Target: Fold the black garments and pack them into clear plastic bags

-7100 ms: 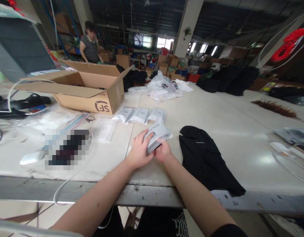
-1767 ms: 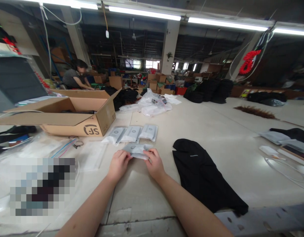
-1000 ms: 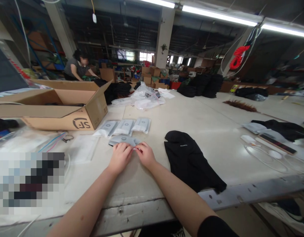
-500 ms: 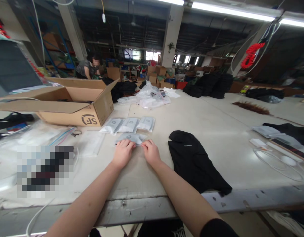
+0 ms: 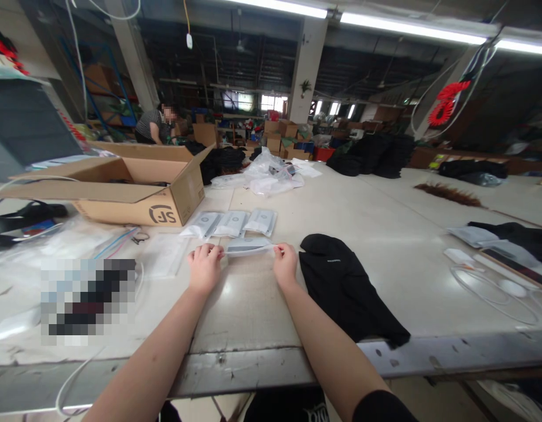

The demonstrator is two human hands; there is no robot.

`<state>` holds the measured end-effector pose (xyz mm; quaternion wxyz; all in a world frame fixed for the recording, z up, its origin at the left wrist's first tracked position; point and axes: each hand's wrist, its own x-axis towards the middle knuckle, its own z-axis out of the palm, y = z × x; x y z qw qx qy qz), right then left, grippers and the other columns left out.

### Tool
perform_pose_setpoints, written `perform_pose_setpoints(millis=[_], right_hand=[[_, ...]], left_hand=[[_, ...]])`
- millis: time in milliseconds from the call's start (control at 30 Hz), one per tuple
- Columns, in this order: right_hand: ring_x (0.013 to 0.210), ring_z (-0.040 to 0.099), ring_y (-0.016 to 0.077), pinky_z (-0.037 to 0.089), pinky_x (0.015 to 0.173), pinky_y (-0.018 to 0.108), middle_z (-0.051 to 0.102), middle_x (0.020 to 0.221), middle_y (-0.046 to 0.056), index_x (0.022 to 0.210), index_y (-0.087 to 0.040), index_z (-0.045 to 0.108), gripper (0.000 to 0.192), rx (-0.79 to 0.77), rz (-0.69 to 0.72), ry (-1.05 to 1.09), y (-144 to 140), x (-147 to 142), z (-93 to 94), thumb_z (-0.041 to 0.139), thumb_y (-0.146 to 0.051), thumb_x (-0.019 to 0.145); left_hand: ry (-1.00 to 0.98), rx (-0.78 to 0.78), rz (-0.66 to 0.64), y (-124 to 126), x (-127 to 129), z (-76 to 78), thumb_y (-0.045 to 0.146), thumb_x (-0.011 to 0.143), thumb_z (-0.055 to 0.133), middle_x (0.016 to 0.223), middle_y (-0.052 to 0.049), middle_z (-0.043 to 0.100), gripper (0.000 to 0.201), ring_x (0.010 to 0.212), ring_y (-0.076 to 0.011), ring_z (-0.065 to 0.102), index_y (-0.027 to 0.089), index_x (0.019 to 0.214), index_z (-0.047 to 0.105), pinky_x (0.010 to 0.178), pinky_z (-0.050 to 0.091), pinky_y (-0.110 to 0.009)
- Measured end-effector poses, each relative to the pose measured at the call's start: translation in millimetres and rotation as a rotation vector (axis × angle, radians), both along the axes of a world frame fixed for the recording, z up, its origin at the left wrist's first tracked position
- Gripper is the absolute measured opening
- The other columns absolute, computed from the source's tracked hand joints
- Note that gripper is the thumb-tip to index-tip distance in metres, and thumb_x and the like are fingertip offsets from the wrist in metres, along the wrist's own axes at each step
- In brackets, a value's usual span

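A flat grey plastic packet [image 5: 248, 245] lies on the pale table [image 5: 341, 199] in front of me. My left hand [image 5: 204, 268] pinches its left end and my right hand [image 5: 285, 265] pinches its right end, the near edge stretched between them. Just behind it, three similar grey packets [image 5: 231, 223] lie in a row. A black garment [image 5: 345, 281] lies flat right of my right hand, reaching the table's near edge.
An open cardboard box [image 5: 134, 187] stands at the back left. Clear bags [image 5: 273, 173] are heaped behind the packets. Cables and plastic sheets [image 5: 77, 246] cover the left; dark clothing and white cords [image 5: 499, 287] lie right. A person [image 5: 154, 124] works far behind the box.
My hands were together at the middle of the packet's near edge; they have slid apart to its two ends. The packet stays on the table.
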<state>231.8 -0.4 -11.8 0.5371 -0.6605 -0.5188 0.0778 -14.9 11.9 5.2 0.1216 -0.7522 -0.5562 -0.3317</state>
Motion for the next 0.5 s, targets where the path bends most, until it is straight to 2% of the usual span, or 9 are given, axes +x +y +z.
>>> perform_pose_setpoints(millis=[67, 167, 233, 300, 367, 400, 433, 500], right_hand=[[0.089, 0.061, 0.0239, 0.049, 0.085, 0.036, 0.066, 0.094, 0.01, 0.09, -0.018, 0.066, 0.023, -0.02, -0.052, 0.09, 4, 2, -3.0, 0.046, -0.03, 0.089], [0.091, 0.065, 0.0239, 0.053, 0.081, 0.037, 0.066, 0.111, 0.014, 0.115, -0.016, 0.06, 0.037, -0.076, -0.134, 0.304, 12, 3, -8.4, 0.039, -0.035, 0.093], [0.099, 0.065, 0.0244, 0.053, 0.085, 0.038, 0.063, 0.124, 0.018, 0.129, -0.015, 0.053, 0.045, -0.086, -0.162, 0.356, 17, 2, -11.1, 0.035, -0.037, 0.095], [0.113, 0.062, 0.026, 0.05, 0.094, 0.039, 0.061, 0.13, 0.02, 0.133, -0.013, 0.052, 0.048, -0.092, -0.132, 0.282, 17, -1, -11.7, 0.038, -0.037, 0.094], [0.126, 0.054, 0.0304, 0.043, 0.104, 0.046, 0.059, 0.135, 0.021, 0.129, -0.012, 0.058, 0.047, -0.142, -0.067, 0.118, 12, -6, -9.3, 0.046, -0.038, 0.092], [0.132, 0.049, 0.0339, 0.038, 0.108, 0.051, 0.056, 0.139, 0.021, 0.127, -0.013, 0.062, 0.046, -0.174, -0.048, 0.018, 8, -10, -6.8, 0.05, -0.038, 0.091], [0.138, 0.041, 0.0376, 0.032, 0.111, 0.057, 0.052, 0.145, 0.02, 0.126, -0.016, 0.064, 0.045, -0.198, -0.045, -0.087, 4, -15, -3.7, 0.054, -0.039, 0.089], [0.147, 0.024, 0.0418, 0.02, 0.113, 0.066, 0.039, 0.157, 0.015, 0.133, -0.022, 0.061, 0.047, -0.183, -0.085, -0.271, -7, -24, 3.9, 0.057, -0.04, 0.089]], left_hand=[[-0.015, 0.024, -0.165, -2, 3, 2.2, 0.031, 0.097, 0.044, 0.111, -0.013, 0.064, 0.024, 0.106, -0.0286, 0.054, 0.019, 0.096, 0.065, 0.09, 0.041, -0.044], [0.055, 0.026, -0.522, -14, 14, 9.6, 0.027, 0.096, 0.043, 0.122, -0.014, 0.061, 0.021, 0.119, -0.0276, 0.052, 0.018, 0.095, 0.062, 0.099, 0.043, -0.045], [0.146, -0.034, -0.737, -25, 23, 15.0, 0.027, 0.095, 0.045, 0.113, -0.013, 0.065, 0.02, 0.11, -0.0252, 0.057, 0.019, 0.091, 0.062, 0.096, 0.046, -0.043], [0.198, -0.089, -0.867, -35, 31, 18.5, 0.031, 0.094, 0.046, 0.097, -0.01, 0.067, 0.021, 0.094, -0.023, 0.061, 0.019, 0.089, 0.063, 0.087, 0.05, -0.04], [0.176, -0.078, -0.872, -39, 36, 18.6, 0.031, 0.095, 0.045, 0.093, -0.01, 0.069, 0.024, 0.092, -0.0231, 0.062, 0.018, 0.096, 0.065, 0.086, 0.052, -0.04], [0.149, -0.056, -0.826, -39, 38, 17.0, 0.03, 0.096, 0.043, 0.1, -0.011, 0.07, 0.027, 0.1, -0.0241, 0.063, 0.018, 0.103, 0.066, 0.091, 0.051, -0.041], [0.123, -0.037, -0.754, -36, 39, 14.4, 0.029, 0.097, 0.04, 0.111, -0.013, 0.069, 0.032, 0.112, -0.0253, 0.061, 0.017, 0.113, 0.065, 0.098, 0.048, -0.043], [0.108, -0.058, -0.593, -29, 40, 6.6, 0.032, 0.1, 0.037, 0.138, -0.014, 0.059, 0.043, 0.136, -0.0276, 0.047, 0.017, 0.134, 0.057, 0.111, 0.039, -0.048]])
